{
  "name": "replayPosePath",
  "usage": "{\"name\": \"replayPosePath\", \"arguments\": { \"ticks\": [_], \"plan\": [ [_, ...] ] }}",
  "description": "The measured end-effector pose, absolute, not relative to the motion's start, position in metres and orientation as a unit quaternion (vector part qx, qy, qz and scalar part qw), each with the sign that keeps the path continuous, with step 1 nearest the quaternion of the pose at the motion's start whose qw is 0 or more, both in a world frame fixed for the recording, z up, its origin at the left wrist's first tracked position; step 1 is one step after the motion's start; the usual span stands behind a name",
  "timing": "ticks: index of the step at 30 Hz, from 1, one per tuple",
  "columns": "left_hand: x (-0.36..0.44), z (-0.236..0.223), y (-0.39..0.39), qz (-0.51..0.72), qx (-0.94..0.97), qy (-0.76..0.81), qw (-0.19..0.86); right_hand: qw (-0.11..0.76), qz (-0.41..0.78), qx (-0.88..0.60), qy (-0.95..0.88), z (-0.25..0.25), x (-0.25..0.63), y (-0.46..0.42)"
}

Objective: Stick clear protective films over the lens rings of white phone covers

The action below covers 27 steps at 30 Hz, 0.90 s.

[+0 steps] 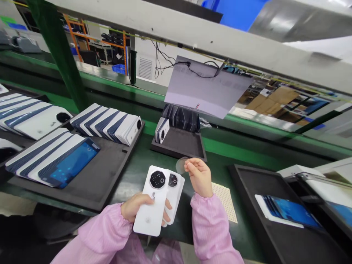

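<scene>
"Left hand (134, 206) first: what's in it, from where you stand?"

"White phone (150, 222), back side up, its dark camera block at the far end. Thumb lies across the back near the printed mark; fingertips come out past the right edge."

"And tucked beneath that one?"

"More white phones (176, 196), partly covered by the first, with those fingertips in front of them. I can't tell whether the hand bears their weight or the table (125, 192) does."

"Right hand (200, 176)?"

"Pinched narrow, thumb against finger, on a clear round film (180, 165). It's right by the top end of the lower phones; touching or not, I can't say."

"What's that by the pink sleeve (211, 229)?"

"Pale sheet (224, 201) covered in small dots, flat on the table, just right of the forearm."

"Trays all round, too."

"Small dark tray (187, 143) straight ahead, a few phones (162, 130) standing at its left end. Big tray (107, 174) on the left, packed with leaning rows of phones (107, 123). Over on the right, another tray (244, 179) with a low pile (293, 212), blue screen uppermost."
</scene>
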<state>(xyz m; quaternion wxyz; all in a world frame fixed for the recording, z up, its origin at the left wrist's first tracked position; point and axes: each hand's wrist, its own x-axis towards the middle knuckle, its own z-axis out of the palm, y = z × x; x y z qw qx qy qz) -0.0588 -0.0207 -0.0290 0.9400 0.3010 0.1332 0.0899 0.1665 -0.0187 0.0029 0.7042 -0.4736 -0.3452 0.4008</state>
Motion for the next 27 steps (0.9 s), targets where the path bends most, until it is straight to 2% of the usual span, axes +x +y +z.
{"name": "replayPosePath", "arguments": {
  "ticks": [14,27],
  "plan": [
    [-0.055,-0.016,-0.018,0.056,0.310,0.200,0.928,0.642,0.397,-0.527,-0.390,0.006,0.165,-0.028],
    [-0.054,-0.015,-0.020,0.058,0.332,0.192,0.922,0.600,0.398,-0.542,-0.433,0.014,0.158,-0.032]
  ]
}}
